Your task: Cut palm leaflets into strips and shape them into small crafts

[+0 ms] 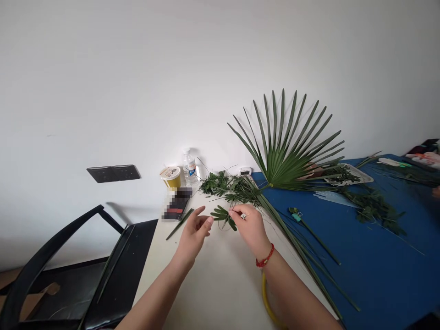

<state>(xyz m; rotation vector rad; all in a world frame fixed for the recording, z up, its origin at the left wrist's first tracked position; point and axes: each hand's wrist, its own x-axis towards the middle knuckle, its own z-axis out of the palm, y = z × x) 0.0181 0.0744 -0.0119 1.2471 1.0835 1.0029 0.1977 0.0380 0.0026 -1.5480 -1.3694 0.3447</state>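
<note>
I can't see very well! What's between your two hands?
In the head view, a small sprig of narrow green leaves lies between the open left hand and the right hand, and the right hand pinches it.

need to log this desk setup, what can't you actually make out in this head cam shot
All in the head view:
The pixelated dark object: blurred, so its kind is unclear.
The yellow tub: its label print is too small to read.
The green leaflets: the right hand hides where they are pinched.
The yellow cord: the right forearm and bottom edge hide its ends.
The partial hand: cut off by the right edge.
</note>
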